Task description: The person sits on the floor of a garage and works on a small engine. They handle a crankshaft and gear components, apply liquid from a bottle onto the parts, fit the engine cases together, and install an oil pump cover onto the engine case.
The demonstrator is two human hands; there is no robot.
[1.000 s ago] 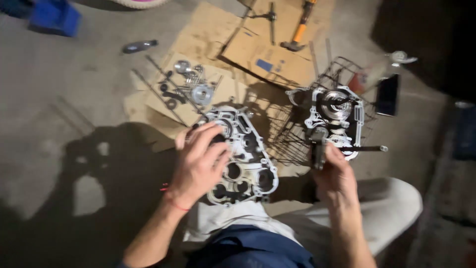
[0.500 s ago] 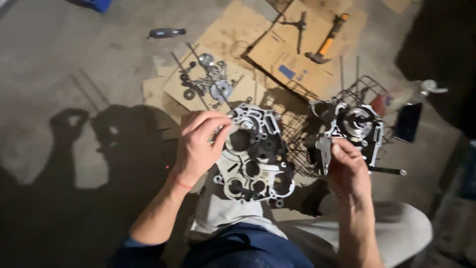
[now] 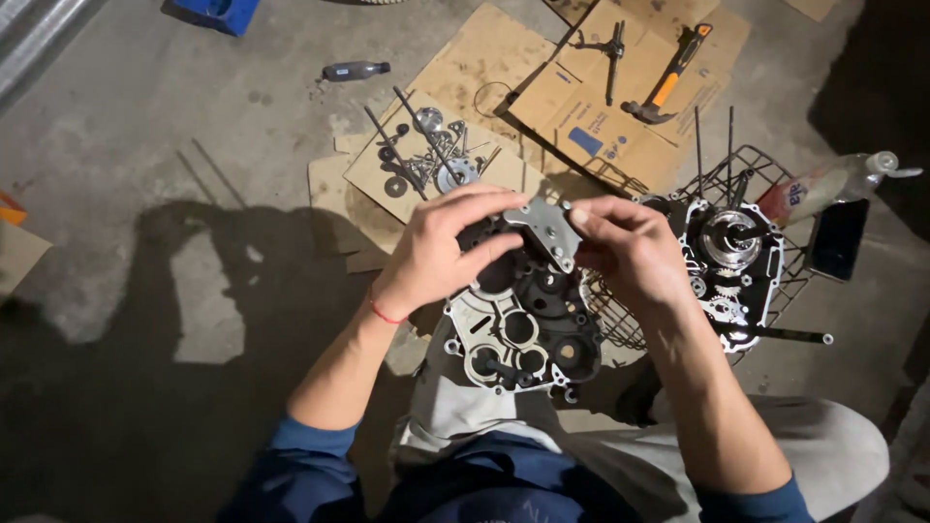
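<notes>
While seen from above, both hands meet over an engine case on the person's lap
Left hand (image 3: 441, 254): grip closed on the left edge of a small metal plate (image 3: 544, 230), fingers curled over its top
Right hand (image 3: 630, 254): grip pinching the plate's right edge, fingertips narrow
Plate: grey, flat, with holes; held just above the case (image 3: 518, 329), between the two hands
Case: dark cast metal with round bores, resting on the knees, touching neither hand as far as can be told
Handling, plate: judged stiff and light, likely oily and slippery; best taken by opposite edges, as now
Handling, case: judged heavy and rigid; better gripped by the outer rim than by the thin webs
Other case half (image 3: 727, 261): to the right, on a wire rack (image 3: 765, 174), shaft upright
Cardboard (image 3: 465, 126): on the floor beyond, carrying loose gears, washers and rods (image 3: 426, 155)
Hammer (image 3: 666, 82): orange handle, on farther cardboard, well apart
Bottle (image 3: 356, 70): lying on the floor, far left
</notes>
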